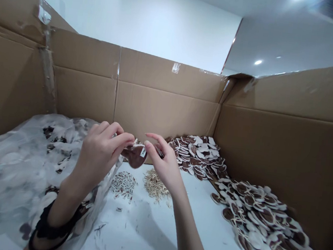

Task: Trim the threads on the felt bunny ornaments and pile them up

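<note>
My left hand (100,151) and my right hand (163,163) meet above the white table (190,232), both pinched on one small brown round piece (136,156) with a white tag on its right side. The left fingers grip its left edge. On the right edge the fingers of my right hand close at the tag. A dark band sits on my left wrist. Below the hands lie a small heap of tags (123,184) and a heap of pale strings (155,184).
A clear plastic bag (14,164) full of brown and white pieces lies at the left. Stacked piles of the same pieces lie at the back (199,155) and along the right (261,216). Tall cardboard walls (163,100) enclose the table on three sides.
</note>
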Demonstrator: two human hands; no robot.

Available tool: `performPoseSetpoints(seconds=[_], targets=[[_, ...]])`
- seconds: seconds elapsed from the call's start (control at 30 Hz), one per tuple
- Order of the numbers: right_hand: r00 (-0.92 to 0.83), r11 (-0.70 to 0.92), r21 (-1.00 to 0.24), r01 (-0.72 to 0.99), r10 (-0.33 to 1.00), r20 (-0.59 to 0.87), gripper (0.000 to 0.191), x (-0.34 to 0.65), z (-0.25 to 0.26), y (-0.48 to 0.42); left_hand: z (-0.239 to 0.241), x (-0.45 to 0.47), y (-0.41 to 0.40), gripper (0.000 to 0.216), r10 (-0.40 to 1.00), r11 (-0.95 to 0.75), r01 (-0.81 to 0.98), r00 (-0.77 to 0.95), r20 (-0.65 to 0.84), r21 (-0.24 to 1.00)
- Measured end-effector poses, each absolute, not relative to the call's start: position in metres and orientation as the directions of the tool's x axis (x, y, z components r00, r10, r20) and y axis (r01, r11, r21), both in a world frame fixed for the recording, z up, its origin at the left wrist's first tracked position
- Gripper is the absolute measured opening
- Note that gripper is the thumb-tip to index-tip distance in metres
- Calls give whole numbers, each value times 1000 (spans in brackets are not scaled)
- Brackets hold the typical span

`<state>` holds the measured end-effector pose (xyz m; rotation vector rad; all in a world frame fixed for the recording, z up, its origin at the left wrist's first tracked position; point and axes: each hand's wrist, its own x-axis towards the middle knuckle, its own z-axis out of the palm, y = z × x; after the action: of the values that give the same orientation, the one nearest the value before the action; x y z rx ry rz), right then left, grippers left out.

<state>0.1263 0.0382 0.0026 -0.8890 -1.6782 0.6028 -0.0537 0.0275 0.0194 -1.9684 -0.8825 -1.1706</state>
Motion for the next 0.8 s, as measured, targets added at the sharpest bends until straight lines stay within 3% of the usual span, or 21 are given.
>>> performPoseSetpoints(seconds=[0.2, 0.43, 0.57, 0.8], targets=[[-397, 612, -777, 149, 757, 520, 30, 123, 4, 37, 20, -53, 26, 15, 214, -605, 777, 371, 904, -176], [-470, 502, -865, -11, 761, 447, 28, 110, -2, 33, 17, -45, 18, 10, 415, -726, 665, 216, 884, 178], [-362, 616, -784, 79, 750, 553, 29, 106, -4, 32, 19, -44, 12, 14, 595, -745, 508, 211, 776, 432], [-432, 735, -664, 137, 647, 628, 31, 111, -6, 37, 21, -45, 13, 27, 657, -748, 395, 323, 681, 534]])
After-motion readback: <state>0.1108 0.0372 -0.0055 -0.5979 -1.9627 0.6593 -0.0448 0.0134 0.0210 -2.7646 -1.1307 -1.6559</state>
